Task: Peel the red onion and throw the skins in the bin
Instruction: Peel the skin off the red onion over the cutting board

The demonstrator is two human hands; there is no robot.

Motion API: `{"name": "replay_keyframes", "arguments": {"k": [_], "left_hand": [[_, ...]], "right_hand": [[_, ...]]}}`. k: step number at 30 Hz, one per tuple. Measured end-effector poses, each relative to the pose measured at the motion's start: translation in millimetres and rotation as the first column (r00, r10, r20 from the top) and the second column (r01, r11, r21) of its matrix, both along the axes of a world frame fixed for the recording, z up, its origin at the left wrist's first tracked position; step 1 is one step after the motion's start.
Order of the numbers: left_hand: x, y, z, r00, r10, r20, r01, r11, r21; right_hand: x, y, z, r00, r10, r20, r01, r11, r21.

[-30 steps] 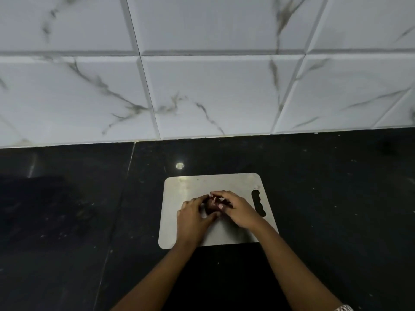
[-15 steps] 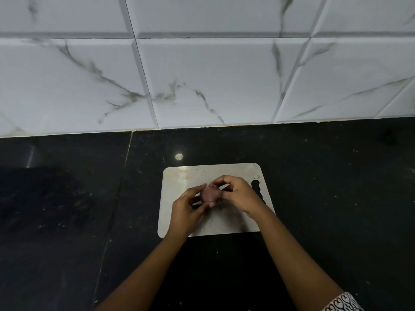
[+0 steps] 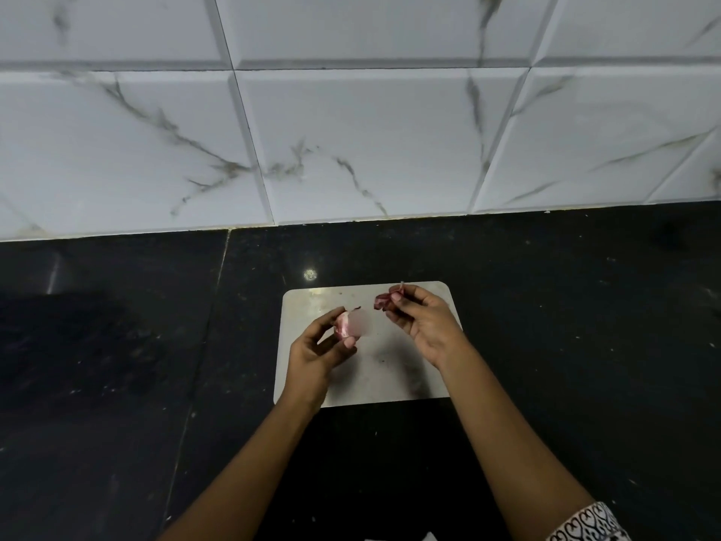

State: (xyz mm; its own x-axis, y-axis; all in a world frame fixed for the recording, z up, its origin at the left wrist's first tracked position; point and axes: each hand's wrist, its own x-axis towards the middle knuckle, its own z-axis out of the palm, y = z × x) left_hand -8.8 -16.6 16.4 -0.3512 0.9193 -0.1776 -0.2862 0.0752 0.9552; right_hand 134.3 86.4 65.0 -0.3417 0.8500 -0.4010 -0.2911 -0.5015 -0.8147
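The onion (image 3: 343,326) is pinched between thumb and fingertips of the left hand (image 3: 318,351), pink flesh showing at its left side, the rest blurred. A scrap of red skin (image 3: 382,301) is nipped between thumb and forefinger of the right hand (image 3: 423,322), the other fingers curled; it is held a little up and right of the onion, apart from it. Both are kept over the far half of the pale board (image 3: 390,376), which is laid flat on the black counter (image 3: 585,326) and is marked with smudges. A glint (image 3: 310,274) is seen just beyond the board. White veined tiles (image 3: 351,142) are met at the counter's back edge. A patterned sleeve (image 3: 585,521) is cut off at lower right.
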Motion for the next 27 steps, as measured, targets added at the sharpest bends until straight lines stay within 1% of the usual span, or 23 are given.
{"name": "replay_keyframes", "arguments": {"k": [2, 3, 4, 5, 6, 8, 11, 12, 13, 14, 15, 17, 18, 19, 20, 22, 25, 27], "left_hand": [[-2, -2, 1, 0.999, 0.017, 0.051, -0.017, 1.0, 0.002], [-3, -2, 2, 0.998, 0.018, 0.059, -0.018, 1.0, 0.001], [-4, -2, 3, 0.998, 0.018, 0.063, -0.018, 1.0, -0.002], [-5, -2, 3, 0.998, 0.02, 0.067, -0.02, 1.0, -0.007], [-5, -2, 2, 0.997, 0.024, 0.071, -0.023, 1.0, -0.009], [-5, -1, 0, 0.996, 0.031, 0.079, -0.03, 0.999, -0.013], [-3, -1, -3, 0.997, 0.041, 0.062, -0.041, 0.999, -0.014], [-2, 0, -3, 0.998, 0.044, 0.047, -0.043, 0.999, -0.011], [-2, 0, -2, 0.999, 0.042, 0.035, -0.042, 0.999, -0.008], [-1, 0, -1, 0.999, 0.04, 0.027, -0.039, 0.999, -0.007], [-1, 0, -1, 0.999, 0.037, 0.019, -0.037, 0.999, -0.007], [-2, 2, 0, 0.999, 0.029, -0.021, -0.03, 1.0, -0.005], [-2, 2, 0, 0.999, 0.025, -0.047, -0.025, 1.0, -0.001], [-2, 3, 0, 0.997, 0.022, -0.071, -0.022, 1.0, 0.002], [-2, 4, 0, 0.996, 0.017, -0.09, -0.017, 1.0, 0.001], [-3, 4, -1, 0.992, 0.009, -0.127, -0.01, 1.0, -0.009], [-4, 3, 0, 0.988, -0.009, -0.156, 0.007, 1.0, -0.011], [-3, 2, 2, 0.993, -0.016, -0.113, 0.016, 1.0, -0.001]], "right_hand": [[4, 1, 1, 1.0, -0.006, 0.012, 0.006, 1.0, 0.01], [6, 1, -1, 0.997, 0.007, 0.075, -0.01, 0.999, 0.049], [7, 1, -4, 0.982, 0.022, 0.188, -0.045, 0.992, 0.115], [7, 0, -8, 0.947, 0.031, 0.32, -0.096, 0.977, 0.19], [7, -1, -14, 0.899, 0.024, 0.438, -0.15, 0.955, 0.256], [6, -3, -23, 0.794, -0.005, 0.607, -0.256, 0.904, 0.342], [5, -5, -33, 0.607, 0.004, 0.795, -0.471, 0.807, 0.355], [6, -6, -34, 0.553, -0.015, 0.833, -0.524, 0.772, 0.361], [6, -7, -33, 0.534, -0.056, 0.844, -0.547, 0.738, 0.395], [6, -7, -29, 0.557, -0.101, 0.824, -0.548, 0.701, 0.457], [6, -8, -24, 0.607, -0.128, 0.784, -0.542, 0.655, 0.526], [3, -10, -12, 0.697, -0.079, 0.712, -0.566, 0.549, 0.615], [1, -11, -6, 0.703, -0.039, 0.71, -0.608, 0.486, 0.628], [-1, -12, -2, 0.688, -0.029, 0.726, -0.654, 0.41, 0.636], [-2, -11, -1, 0.663, -0.053, 0.747, -0.693, 0.334, 0.639], [-3, -8, 0, 0.623, -0.145, 0.769, -0.74, 0.208, 0.639], [-3, -5, 4, 0.546, -0.26, 0.797, -0.809, 0.084, 0.582], [-3, -5, 9, 0.446, -0.324, 0.834, -0.878, 0.019, 0.478]]}}
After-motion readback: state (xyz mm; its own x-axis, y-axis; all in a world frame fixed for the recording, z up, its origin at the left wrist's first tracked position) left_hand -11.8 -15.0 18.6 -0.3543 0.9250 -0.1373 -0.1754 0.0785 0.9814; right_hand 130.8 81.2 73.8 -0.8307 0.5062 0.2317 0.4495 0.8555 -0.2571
